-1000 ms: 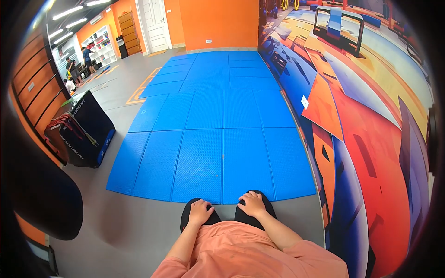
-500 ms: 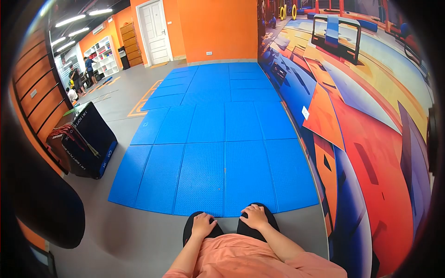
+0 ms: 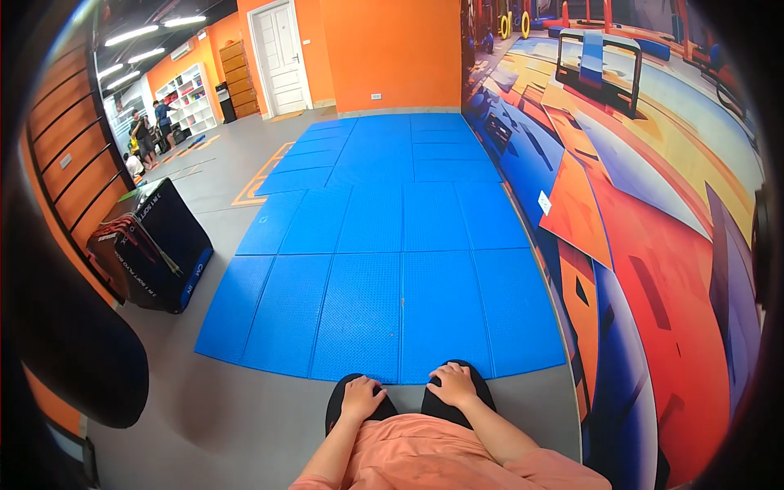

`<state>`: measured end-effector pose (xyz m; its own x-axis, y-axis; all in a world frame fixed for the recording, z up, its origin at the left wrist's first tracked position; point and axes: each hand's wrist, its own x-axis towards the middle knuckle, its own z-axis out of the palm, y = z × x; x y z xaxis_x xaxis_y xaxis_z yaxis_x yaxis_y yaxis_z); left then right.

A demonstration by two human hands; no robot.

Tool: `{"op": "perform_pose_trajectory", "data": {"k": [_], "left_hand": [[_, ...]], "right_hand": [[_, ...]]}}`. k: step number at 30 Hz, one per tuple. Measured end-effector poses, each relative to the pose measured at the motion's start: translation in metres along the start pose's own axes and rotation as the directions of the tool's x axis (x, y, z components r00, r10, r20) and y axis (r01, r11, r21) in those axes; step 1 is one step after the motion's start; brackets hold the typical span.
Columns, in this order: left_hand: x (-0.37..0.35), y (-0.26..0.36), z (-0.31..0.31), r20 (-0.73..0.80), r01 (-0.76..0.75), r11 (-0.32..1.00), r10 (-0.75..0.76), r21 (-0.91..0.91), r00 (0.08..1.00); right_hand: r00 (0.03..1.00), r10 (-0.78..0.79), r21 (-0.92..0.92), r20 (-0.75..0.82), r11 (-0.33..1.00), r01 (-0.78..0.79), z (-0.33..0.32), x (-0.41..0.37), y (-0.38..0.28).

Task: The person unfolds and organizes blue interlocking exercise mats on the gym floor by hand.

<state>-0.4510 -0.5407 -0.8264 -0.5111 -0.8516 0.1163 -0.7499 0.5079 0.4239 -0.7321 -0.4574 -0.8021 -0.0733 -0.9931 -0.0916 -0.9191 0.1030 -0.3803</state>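
Head view: left hand (image 3: 362, 398) and right hand (image 3: 454, 384) stay on the knees (image 3: 333, 404), each grip spread and empty, mat (image 3: 384, 269) just ahead.

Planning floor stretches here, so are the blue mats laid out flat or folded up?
Spread flat: the blue mats lie edge to edge on the floor.

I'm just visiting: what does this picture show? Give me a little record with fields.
Hands: left hand rests on left knee; right hand rests on right knee; both hold nothing
Clothing: orange shirt
Ahead: blue foam mats on grey floor
Right side: colourful wall mural
Left side: black padded box
Far back: white door, people near shelves
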Motion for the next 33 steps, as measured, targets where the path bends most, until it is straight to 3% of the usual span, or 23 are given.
{"op": "perform_pose_trajectory", "data": {"k": [20,33], "left_hand": [[0.001,-0.003,0.005,-0.02,-0.009,1.0,0.01,0.029,1.0],[0.003,-0.006,0.007,0.104,0.034,0.998,-0.04,0.059,0.994]], "right_hand": [[1.0,0.0,-0.017,0.008,1.0,0.0,0.002,0.001,0.002],[0.999,-0.012,-0.043,0.035,0.999,0.014,-0.001,0.002,0.003]]}}
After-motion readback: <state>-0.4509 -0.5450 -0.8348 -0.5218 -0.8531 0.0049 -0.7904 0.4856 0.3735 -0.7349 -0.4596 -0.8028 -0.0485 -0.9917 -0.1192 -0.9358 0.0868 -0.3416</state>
